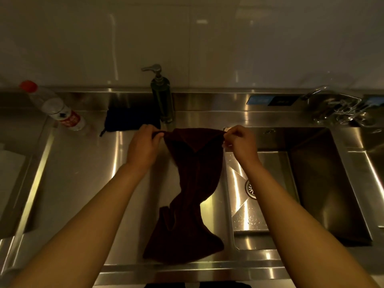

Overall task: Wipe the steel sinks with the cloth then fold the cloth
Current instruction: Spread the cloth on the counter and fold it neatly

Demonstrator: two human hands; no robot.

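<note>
Cloth [187,183], dark brown, hangs stretched between both hands left of the sink [311,142], its lower end bunched on the table [83,173]. Left hand [143,144] pinches one top corner with curled fingers; right hand [241,142] pinches the other.

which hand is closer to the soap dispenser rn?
Left. The left hand pinches the cloth corner just below and left of the soap dispenser. The right hand pinches the other corner farther to the dispenser's right, over the sink edge.
</note>
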